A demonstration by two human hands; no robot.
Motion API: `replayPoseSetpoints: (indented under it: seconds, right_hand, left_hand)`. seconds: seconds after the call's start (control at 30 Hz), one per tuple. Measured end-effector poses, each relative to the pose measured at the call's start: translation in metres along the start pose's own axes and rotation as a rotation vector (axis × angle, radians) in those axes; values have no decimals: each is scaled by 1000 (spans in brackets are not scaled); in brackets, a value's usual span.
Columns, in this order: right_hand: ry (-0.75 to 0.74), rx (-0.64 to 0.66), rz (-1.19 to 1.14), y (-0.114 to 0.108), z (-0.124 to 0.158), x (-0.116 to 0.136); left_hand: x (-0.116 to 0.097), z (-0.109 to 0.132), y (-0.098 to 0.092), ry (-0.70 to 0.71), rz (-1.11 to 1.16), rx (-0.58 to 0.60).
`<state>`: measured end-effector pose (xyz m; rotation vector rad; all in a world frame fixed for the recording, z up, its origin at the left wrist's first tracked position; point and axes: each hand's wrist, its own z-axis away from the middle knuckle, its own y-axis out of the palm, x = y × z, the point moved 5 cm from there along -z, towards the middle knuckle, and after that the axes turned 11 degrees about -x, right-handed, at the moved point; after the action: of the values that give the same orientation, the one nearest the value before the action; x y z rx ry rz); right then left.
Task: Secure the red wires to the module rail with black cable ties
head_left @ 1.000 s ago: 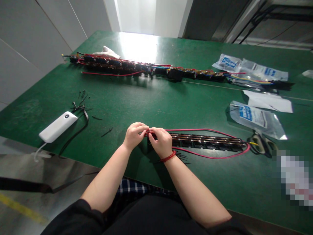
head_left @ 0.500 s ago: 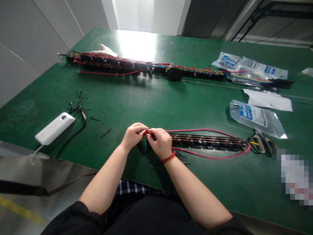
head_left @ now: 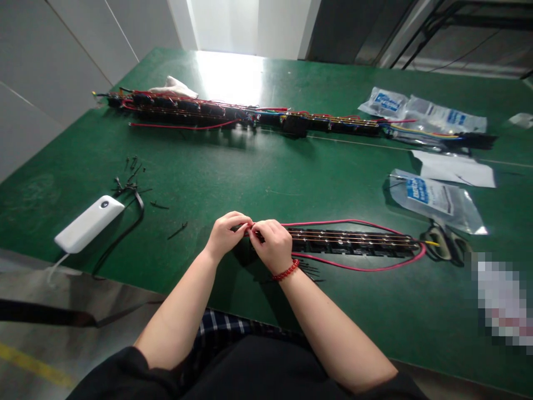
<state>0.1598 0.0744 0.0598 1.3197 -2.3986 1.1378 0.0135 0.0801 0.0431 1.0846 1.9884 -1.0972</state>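
A black strip-shaped assembly [head_left: 353, 242] with thin copper-coloured wires along its top lies in front of me. A red wire [head_left: 358, 270] loops around its right end and runs along both long sides. At the assembly's left end, my left hand [head_left: 228, 234] pinches the red wire between thumb and fingertips. My right hand [head_left: 272, 244], with a red bead bracelet at the wrist, closes on the same wire right beside it. The fingertips of both hands nearly meet and cover the wire's end. Several black cable ties [head_left: 308, 270] lie by my right wrist.
A longer wired assembly [head_left: 187, 108] stretches across the back of the green table [head_left: 200, 178]. Left are a white box-shaped device [head_left: 89, 222] with a cable and scattered black cable ties [head_left: 132, 180]. Scissors [head_left: 443, 244] and a plastic bag [head_left: 435, 200] lie right.
Both hands stay at the assembly's left end with only a slight shift of the fingers. The whole view has moved a little; nothing on the table has visibly been displaced.
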Motion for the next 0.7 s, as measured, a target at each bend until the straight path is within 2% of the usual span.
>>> replayPoseSetpoints:
  seconds: [0.7]
  right_hand:
    - [30,35,21,0,-1,1]
  left_hand:
    - [-3,2,-2,-15,29,-3]
